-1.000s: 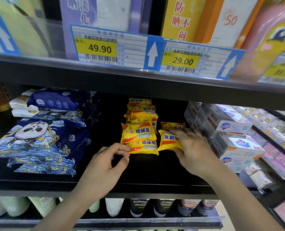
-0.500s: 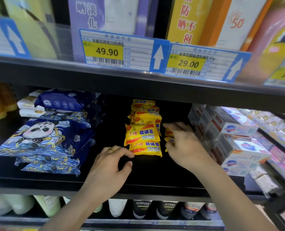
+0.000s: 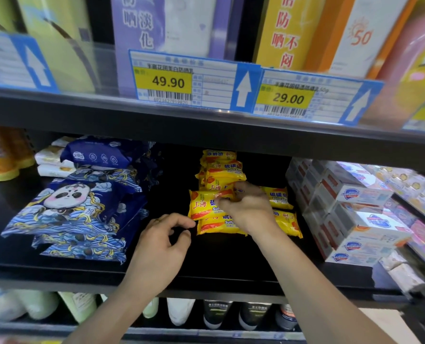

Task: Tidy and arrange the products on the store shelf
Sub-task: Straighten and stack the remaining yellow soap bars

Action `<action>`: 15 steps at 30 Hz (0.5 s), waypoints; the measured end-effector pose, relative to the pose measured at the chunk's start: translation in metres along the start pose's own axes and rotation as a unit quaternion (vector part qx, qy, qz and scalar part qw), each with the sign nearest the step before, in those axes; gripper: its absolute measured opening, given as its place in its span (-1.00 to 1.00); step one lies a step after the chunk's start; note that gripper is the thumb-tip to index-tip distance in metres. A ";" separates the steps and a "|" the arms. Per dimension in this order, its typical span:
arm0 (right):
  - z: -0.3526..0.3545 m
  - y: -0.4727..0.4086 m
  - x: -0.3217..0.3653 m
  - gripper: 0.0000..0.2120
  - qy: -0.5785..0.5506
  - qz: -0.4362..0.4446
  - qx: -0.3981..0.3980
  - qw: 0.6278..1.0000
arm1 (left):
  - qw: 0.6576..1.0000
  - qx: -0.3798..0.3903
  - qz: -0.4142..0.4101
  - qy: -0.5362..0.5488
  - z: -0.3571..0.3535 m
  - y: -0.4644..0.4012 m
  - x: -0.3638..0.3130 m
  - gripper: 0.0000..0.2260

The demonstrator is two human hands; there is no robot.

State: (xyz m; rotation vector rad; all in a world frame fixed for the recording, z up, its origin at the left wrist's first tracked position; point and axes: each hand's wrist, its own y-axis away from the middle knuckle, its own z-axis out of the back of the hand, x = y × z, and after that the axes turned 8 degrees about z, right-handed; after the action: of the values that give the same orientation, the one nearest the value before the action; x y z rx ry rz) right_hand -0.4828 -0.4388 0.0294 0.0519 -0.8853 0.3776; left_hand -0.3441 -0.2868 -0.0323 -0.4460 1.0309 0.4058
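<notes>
Stacking soap packets risks a slide

Reaching across the front of the pile, the right hand (image 3: 250, 209) has its fingers (image 3: 225, 203) curled onto the top front sulfur soap packet (image 3: 202, 204), apparently pinching its upper edge; the left hand (image 3: 163, 244) hovers just beside the lower front packet (image 3: 216, 225), fingers loosely bent and holding nothing. The yellow soap stack (image 3: 222, 171) sits mid-shelf on the black shelf (image 3: 218, 266), between the panda wipes packs (image 3: 69, 207) and the boxed soaps (image 3: 355, 209); two more packets (image 3: 284, 212) lie to its right. Slippery wrappers stacked unevenly could slide; a tug on the top one may drag its neighbour forward off the shelf edge; the wrist may nudge the side packets askew.
</notes>
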 end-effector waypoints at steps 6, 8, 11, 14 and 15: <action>0.004 0.032 -0.014 -0.74 -0.162 0.100 -0.028 0.981 | 0.994 -0.033 0.023 0.104 0.001 -0.002 -0.004 -0.72; 0.004 0.047 -0.023 -0.73 -0.233 0.108 -0.025 0.966 | 0.991 -0.016 0.034 0.125 0.003 -0.003 -0.004 -0.56; 0.004 0.068 -0.034 -0.75 -0.303 0.127 -0.008 0.945 | 0.990 0.033 0.025 0.135 0.004 -0.003 -0.004 -0.43; 0.001 0.080 -0.040 -0.73 -0.348 0.135 0.021 0.927 | 0.986 0.085 0.006 0.140 0.002 -0.003 -0.003 -0.60; 0.001 0.082 -0.042 -0.69 -0.359 0.131 0.030 0.923 | 0.985 0.096 0.001 0.144 0.002 -0.003 -0.002 -0.65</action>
State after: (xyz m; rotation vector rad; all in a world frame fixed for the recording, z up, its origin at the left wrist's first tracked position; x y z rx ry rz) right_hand -0.5354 -0.3750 -0.0114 0.1334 -1.6177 0.6563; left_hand -0.3423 -0.2882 -0.0288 -0.3351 1.3382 0.2430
